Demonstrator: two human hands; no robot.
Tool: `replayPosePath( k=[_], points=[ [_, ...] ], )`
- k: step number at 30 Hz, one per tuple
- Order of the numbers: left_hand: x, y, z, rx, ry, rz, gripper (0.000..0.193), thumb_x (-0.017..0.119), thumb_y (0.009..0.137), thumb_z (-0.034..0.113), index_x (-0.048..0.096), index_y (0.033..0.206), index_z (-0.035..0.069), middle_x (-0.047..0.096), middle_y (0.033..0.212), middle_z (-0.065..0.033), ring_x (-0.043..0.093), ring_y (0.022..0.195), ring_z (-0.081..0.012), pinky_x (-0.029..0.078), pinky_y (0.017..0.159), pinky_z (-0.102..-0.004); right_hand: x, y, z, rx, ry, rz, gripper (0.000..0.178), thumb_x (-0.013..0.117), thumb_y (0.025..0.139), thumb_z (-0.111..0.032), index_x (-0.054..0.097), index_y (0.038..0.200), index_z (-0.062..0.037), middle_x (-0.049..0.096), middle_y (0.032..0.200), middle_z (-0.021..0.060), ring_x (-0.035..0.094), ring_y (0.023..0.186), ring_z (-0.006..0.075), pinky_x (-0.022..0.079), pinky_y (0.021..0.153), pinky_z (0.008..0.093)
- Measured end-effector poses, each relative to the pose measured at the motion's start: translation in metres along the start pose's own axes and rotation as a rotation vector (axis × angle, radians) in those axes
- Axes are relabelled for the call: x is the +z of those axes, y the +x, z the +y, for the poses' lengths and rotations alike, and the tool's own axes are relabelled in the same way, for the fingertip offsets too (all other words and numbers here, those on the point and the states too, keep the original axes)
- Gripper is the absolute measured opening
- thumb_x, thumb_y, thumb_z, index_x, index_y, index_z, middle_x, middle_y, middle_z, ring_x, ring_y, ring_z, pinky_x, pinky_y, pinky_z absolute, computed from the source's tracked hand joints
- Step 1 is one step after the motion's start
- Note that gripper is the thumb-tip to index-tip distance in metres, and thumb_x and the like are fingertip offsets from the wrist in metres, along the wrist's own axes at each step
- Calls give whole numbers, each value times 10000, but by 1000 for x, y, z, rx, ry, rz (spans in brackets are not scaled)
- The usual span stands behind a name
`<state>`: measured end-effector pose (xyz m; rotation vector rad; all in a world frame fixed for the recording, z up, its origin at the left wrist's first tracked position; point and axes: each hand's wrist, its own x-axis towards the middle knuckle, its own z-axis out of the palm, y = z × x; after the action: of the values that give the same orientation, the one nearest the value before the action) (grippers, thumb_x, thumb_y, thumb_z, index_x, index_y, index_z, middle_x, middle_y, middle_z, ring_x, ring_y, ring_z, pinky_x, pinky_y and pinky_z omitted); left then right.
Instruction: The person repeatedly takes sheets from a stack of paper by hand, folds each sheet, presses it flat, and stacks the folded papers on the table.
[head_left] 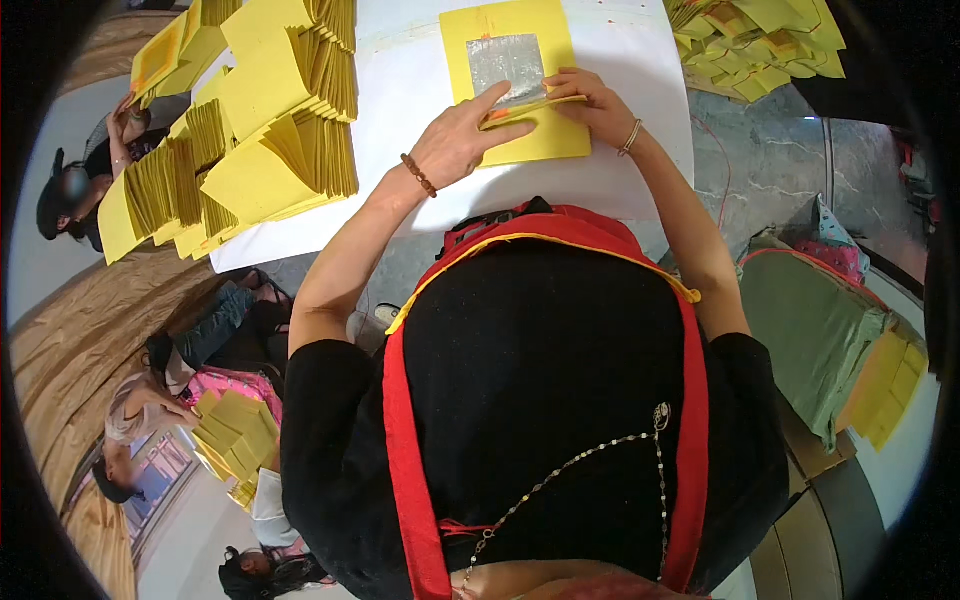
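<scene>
A yellow paper sheet with a silver foil square in its middle lies on the white-covered table in front of me. Its near edge is lifted into a fold. My left hand rests over the left end of that fold, index finger stretched toward the foil and thumb apart along the paper. On the other side, my right hand pinches the right end of the raised edge. Whether more sheets lie beneath this one, I cannot tell.
Piles of folded yellow papers cover the table's left side. Another yellow heap is at the upper right. A green covered bundle stands right of me. Other people work on the left, one beside more yellow papers.
</scene>
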<state>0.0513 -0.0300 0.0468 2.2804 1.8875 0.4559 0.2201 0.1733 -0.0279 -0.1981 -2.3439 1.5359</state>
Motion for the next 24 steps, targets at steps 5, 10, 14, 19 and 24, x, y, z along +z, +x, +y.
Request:
replayPosePath(
  k=[5,10,14,19,24],
  points=[
    [5,-4,6,-20,7,-55,497,670,739,267,544,1187,92,514,1210,-131,511,1011,-276,428,847,-372,-2,0,4,-51,-2,-10,229,638,794,-104,621,1022,-107,564,1196,19,404,1193,225,321,1010,342],
    [6,-4,8,-2,77,4,547,697,693,334,563,1167,96,545,1165,-122,514,983,-268,432,818,-358,0,1,4,0,40,-8,271,636,799,-116,612,1069,-115,555,1193,23,405,1187,221,326,1003,336],
    [3,-1,-6,41,-87,39,519,705,699,322,580,1155,108,577,1060,-111,510,946,-272,432,805,-354,0,0,-1,203,225,16,284,582,864,-192,596,1132,-99,513,1217,67,411,1170,202,331,990,321],
    [-4,4,-14,-34,-305,-15,399,680,756,273,612,1112,107,575,902,-105,500,866,-260,429,795,-344,1,-2,-10,316,328,69,346,517,913,-281,571,1160,-45,489,1235,95,416,1163,183,327,987,303],
    [-2,3,-19,-254,-434,-84,243,594,841,210,623,1037,69,598,977,-139,558,844,-295,461,766,-352,1,-5,-5,349,350,154,398,508,914,-327,564,1146,-8,487,1246,98,414,1170,184,333,982,295]
  ],
)
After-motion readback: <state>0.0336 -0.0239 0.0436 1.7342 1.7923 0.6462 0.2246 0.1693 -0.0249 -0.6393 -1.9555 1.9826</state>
